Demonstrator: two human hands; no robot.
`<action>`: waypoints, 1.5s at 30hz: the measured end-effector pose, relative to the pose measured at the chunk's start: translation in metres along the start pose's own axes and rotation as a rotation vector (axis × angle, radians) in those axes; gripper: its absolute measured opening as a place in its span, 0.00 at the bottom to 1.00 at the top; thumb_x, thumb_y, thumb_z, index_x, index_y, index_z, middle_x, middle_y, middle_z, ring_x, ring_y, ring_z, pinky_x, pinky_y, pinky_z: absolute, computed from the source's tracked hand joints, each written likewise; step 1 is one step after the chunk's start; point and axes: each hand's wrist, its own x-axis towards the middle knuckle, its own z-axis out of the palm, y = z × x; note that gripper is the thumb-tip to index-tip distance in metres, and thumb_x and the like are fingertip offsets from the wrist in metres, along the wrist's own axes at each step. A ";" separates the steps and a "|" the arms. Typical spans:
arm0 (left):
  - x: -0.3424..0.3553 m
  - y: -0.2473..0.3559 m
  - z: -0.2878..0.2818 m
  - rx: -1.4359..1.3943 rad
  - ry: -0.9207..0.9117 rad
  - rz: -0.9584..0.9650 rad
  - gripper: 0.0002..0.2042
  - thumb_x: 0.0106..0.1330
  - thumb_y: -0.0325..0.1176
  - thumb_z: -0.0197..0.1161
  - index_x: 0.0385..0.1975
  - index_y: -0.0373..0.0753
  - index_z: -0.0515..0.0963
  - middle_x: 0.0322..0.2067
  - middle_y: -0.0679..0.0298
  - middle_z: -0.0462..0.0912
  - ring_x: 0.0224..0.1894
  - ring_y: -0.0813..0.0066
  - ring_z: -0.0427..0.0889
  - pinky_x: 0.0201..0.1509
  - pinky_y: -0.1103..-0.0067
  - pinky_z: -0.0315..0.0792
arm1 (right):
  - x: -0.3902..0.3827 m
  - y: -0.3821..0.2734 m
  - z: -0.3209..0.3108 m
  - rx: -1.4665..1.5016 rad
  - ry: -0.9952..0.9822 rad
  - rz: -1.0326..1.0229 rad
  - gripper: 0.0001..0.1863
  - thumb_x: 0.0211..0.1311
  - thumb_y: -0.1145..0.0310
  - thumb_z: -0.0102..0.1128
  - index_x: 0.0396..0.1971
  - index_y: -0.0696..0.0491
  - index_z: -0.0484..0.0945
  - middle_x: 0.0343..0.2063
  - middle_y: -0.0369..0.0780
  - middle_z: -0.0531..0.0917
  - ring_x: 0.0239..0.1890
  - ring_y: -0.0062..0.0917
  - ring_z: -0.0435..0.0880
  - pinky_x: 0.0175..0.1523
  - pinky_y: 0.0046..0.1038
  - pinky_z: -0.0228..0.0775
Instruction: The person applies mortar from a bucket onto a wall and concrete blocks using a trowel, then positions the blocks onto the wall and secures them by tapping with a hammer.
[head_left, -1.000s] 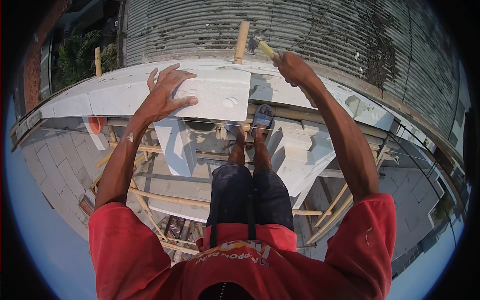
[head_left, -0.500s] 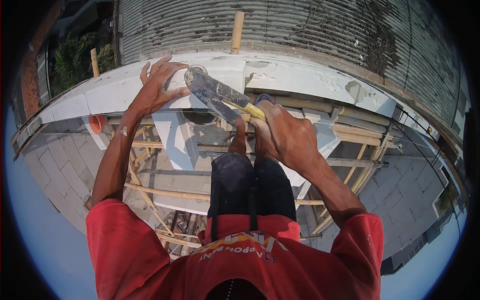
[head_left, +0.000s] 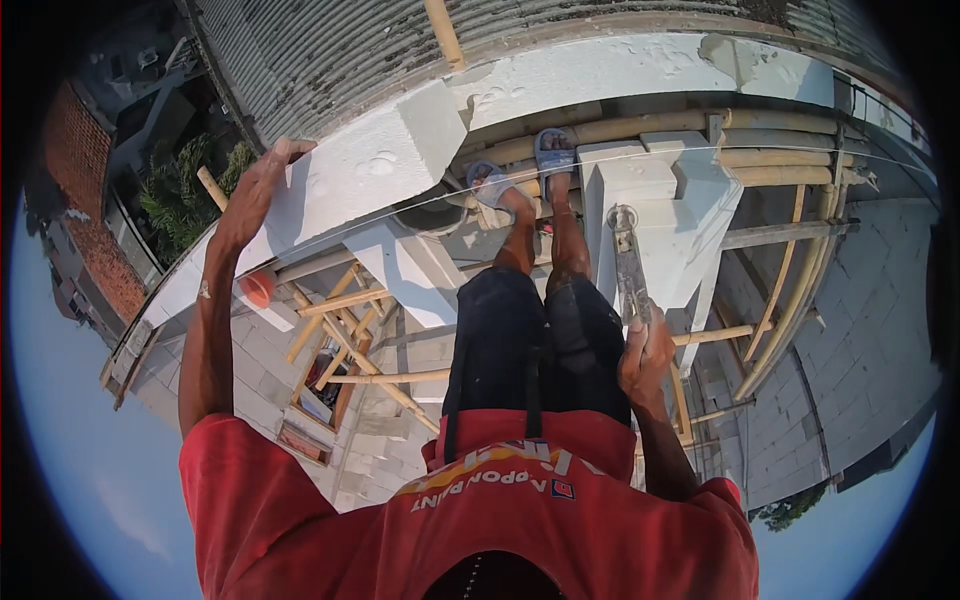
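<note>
Resting half-open left hand [head_left: 262, 190] on white block [head_left: 370, 170] should steady it; right hand [head_left: 648, 352] has fingers closed around metal tool [head_left: 630, 270].

- Left grip [head_left: 256, 192] at the far edge of the white wall [head_left: 345, 170]!
- Right grip [head_left: 648, 355] has the hammer [head_left: 629, 262], head pointing away!
- Down below, sandalled feet [head_left: 556, 160] by bamboo poles [head_left: 780, 121]!

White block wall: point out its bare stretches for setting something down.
Bare, though possibly not level: the white block wall between the left hand and the raised block's end, and the lower stretch from there right to the grey patch. Crowded: below the wall, with sandalled feet, bamboo poles and white blocks.
</note>
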 end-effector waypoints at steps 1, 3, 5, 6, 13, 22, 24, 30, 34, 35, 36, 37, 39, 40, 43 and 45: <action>0.010 0.005 0.001 0.062 0.005 -0.007 0.50 0.67 0.78 0.32 0.68 0.35 0.70 0.66 0.48 0.72 0.67 0.49 0.71 0.74 0.61 0.59 | -0.016 0.018 0.001 -0.055 0.003 0.218 0.17 0.76 0.66 0.51 0.51 0.66 0.77 0.35 0.53 0.82 0.36 0.46 0.83 0.42 0.38 0.75; 0.035 0.032 0.016 0.079 -0.040 -0.036 0.50 0.67 0.77 0.32 0.68 0.33 0.69 0.66 0.47 0.72 0.67 0.50 0.72 0.73 0.61 0.59 | -0.034 0.060 0.019 -0.063 0.080 0.628 0.20 0.79 0.59 0.48 0.50 0.62 0.78 0.32 0.51 0.81 0.34 0.40 0.81 0.43 0.37 0.72; 0.069 0.047 0.020 0.067 -0.137 -0.119 0.49 0.68 0.76 0.36 0.71 0.34 0.63 0.70 0.49 0.66 0.71 0.53 0.65 0.76 0.64 0.55 | -0.039 0.104 0.043 -0.025 0.275 0.691 0.22 0.79 0.55 0.49 0.47 0.62 0.77 0.28 0.47 0.78 0.31 0.30 0.71 0.41 0.33 0.69; 0.088 0.050 0.020 0.095 -0.219 -0.179 0.49 0.68 0.75 0.39 0.75 0.36 0.58 0.75 0.53 0.59 0.76 0.55 0.57 0.78 0.65 0.50 | -0.040 0.128 0.055 -0.024 0.307 0.765 0.23 0.78 0.54 0.50 0.46 0.63 0.77 0.29 0.47 0.79 0.31 0.31 0.73 0.42 0.33 0.69; 0.143 0.061 0.041 0.122 -0.337 -0.081 0.48 0.67 0.75 0.42 0.73 0.37 0.60 0.73 0.51 0.61 0.75 0.55 0.60 0.77 0.65 0.53 | -0.042 0.246 0.154 -0.015 0.700 1.008 0.27 0.77 0.48 0.49 0.45 0.62 0.75 0.31 0.54 0.81 0.35 0.48 0.79 0.44 0.44 0.71; 0.141 0.073 0.038 0.154 -0.325 -0.069 0.46 0.68 0.72 0.44 0.73 0.36 0.60 0.74 0.52 0.59 0.76 0.57 0.57 0.78 0.66 0.51 | -0.062 0.315 0.211 -0.210 0.551 0.996 0.24 0.74 0.53 0.53 0.47 0.63 0.74 0.43 0.57 0.79 0.47 0.53 0.79 0.52 0.49 0.69; 0.141 0.071 0.036 0.144 -0.314 -0.052 0.46 0.69 0.71 0.45 0.73 0.35 0.60 0.74 0.52 0.59 0.76 0.58 0.57 0.78 0.66 0.51 | -0.060 0.320 0.202 -0.216 0.427 1.003 0.22 0.72 0.55 0.56 0.46 0.63 0.75 0.44 0.57 0.79 0.48 0.52 0.79 0.53 0.49 0.70; 0.135 0.045 0.021 0.070 -0.287 0.142 0.45 0.70 0.70 0.46 0.73 0.35 0.59 0.74 0.53 0.57 0.77 0.59 0.55 0.79 0.67 0.50 | -0.055 0.304 0.172 -0.345 0.376 1.005 0.31 0.66 0.55 0.64 0.61 0.59 0.70 0.51 0.57 0.74 0.54 0.52 0.75 0.58 0.48 0.71; 0.079 0.034 0.021 -0.113 0.113 0.091 0.40 0.74 0.65 0.43 0.72 0.35 0.63 0.71 0.50 0.64 0.76 0.59 0.57 0.80 0.67 0.51 | 0.001 0.216 0.149 -0.326 0.311 0.457 0.23 0.70 0.61 0.60 0.58 0.59 0.74 0.50 0.56 0.73 0.55 0.49 0.74 0.60 0.46 0.67; 0.051 0.030 0.020 -0.114 0.311 0.229 0.36 0.76 0.61 0.42 0.68 0.33 0.65 0.67 0.48 0.67 0.73 0.58 0.62 0.78 0.67 0.54 | 0.020 0.195 0.150 -0.268 0.233 0.327 0.20 0.71 0.63 0.58 0.55 0.60 0.76 0.49 0.54 0.74 0.53 0.48 0.75 0.59 0.46 0.67; 0.017 0.025 0.018 -0.103 0.524 0.353 0.33 0.77 0.57 0.40 0.64 0.31 0.67 0.63 0.47 0.71 0.69 0.58 0.66 0.77 0.66 0.57 | 0.040 0.173 0.155 -0.204 0.146 0.193 0.16 0.72 0.65 0.57 0.53 0.60 0.77 0.48 0.53 0.75 0.52 0.47 0.76 0.58 0.45 0.66; -0.013 0.015 0.021 -0.087 0.731 0.474 0.30 0.79 0.54 0.39 0.61 0.30 0.70 0.58 0.46 0.74 0.66 0.57 0.70 0.75 0.65 0.60 | 0.055 0.154 0.165 -0.214 0.037 0.097 0.16 0.71 0.66 0.57 0.52 0.59 0.78 0.48 0.51 0.76 0.51 0.47 0.76 0.58 0.46 0.67; -0.068 -0.010 0.040 -0.032 1.151 0.698 0.27 0.82 0.46 0.36 0.53 0.26 0.75 0.49 0.43 0.82 0.59 0.56 0.79 0.72 0.63 0.67 | 0.082 0.133 0.192 -0.269 -0.241 -0.003 0.15 0.71 0.64 0.56 0.50 0.57 0.78 0.47 0.48 0.78 0.51 0.46 0.78 0.57 0.47 0.68; -0.096 -0.018 0.069 -0.093 1.325 0.498 0.24 0.82 0.44 0.37 0.43 0.29 0.75 0.41 0.47 0.83 0.51 0.59 0.82 0.67 0.61 0.70 | 0.091 0.128 0.212 -0.306 -0.417 -0.017 0.15 0.71 0.63 0.56 0.50 0.56 0.78 0.47 0.47 0.79 0.51 0.46 0.78 0.56 0.47 0.68; -0.151 -0.059 0.180 -0.746 1.195 0.066 0.17 0.81 0.41 0.46 0.37 0.34 0.74 0.32 0.56 0.81 0.42 0.66 0.80 0.56 0.67 0.72 | 0.108 0.099 0.281 -0.370 -0.697 -0.187 0.18 0.72 0.63 0.55 0.51 0.61 0.77 0.48 0.56 0.79 0.53 0.54 0.76 0.60 0.46 0.68; -0.148 -0.096 0.263 -1.246 0.924 -0.324 0.16 0.79 0.43 0.53 0.43 0.34 0.76 0.33 0.61 0.82 0.46 0.73 0.82 0.54 0.74 0.74 | 0.099 0.103 0.332 -0.498 -0.603 -0.477 0.24 0.69 0.59 0.57 0.57 0.62 0.74 0.54 0.59 0.77 0.57 0.55 0.76 0.63 0.50 0.68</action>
